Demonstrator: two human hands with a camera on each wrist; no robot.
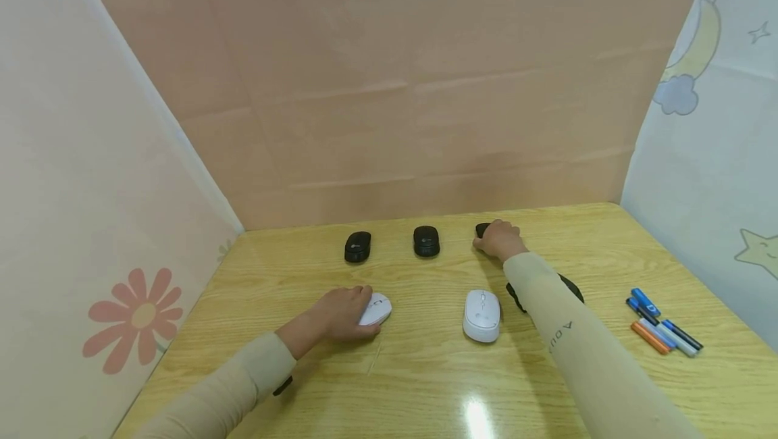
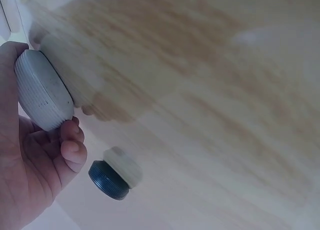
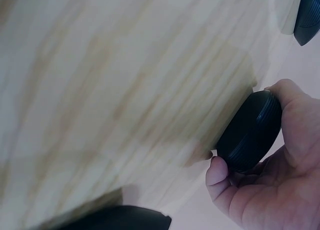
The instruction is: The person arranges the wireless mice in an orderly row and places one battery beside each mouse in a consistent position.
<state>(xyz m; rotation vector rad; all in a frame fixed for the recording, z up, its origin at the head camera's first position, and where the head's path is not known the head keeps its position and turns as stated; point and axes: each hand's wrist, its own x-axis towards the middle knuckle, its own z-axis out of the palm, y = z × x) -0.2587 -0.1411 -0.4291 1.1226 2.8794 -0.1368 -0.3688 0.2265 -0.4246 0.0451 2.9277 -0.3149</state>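
My left hand (image 1: 348, 314) grips a white computer mouse (image 1: 377, 309) on the left-middle of the table. In the left wrist view the thumb and fingers hold the ribbed sides of this white mouse (image 2: 45, 90). At the back right, my right hand (image 1: 501, 240) grips a black mouse (image 1: 482, 229), mostly covered by the hand in the head view. The right wrist view shows thumb and fingertips on opposite ends of the black mouse (image 3: 250, 131), at the table surface. Between the hands, nearer the front, a second white mouse (image 1: 482, 316) lies untouched.
Two more black mice, one left (image 1: 358, 246) and one mid-back (image 1: 426, 241), lie along the rear. A black object (image 1: 571, 286) is partly hidden under the right forearm. Several markers (image 1: 662, 324) lie at right. A small dark item (image 1: 282, 385) shows beside the left sleeve.
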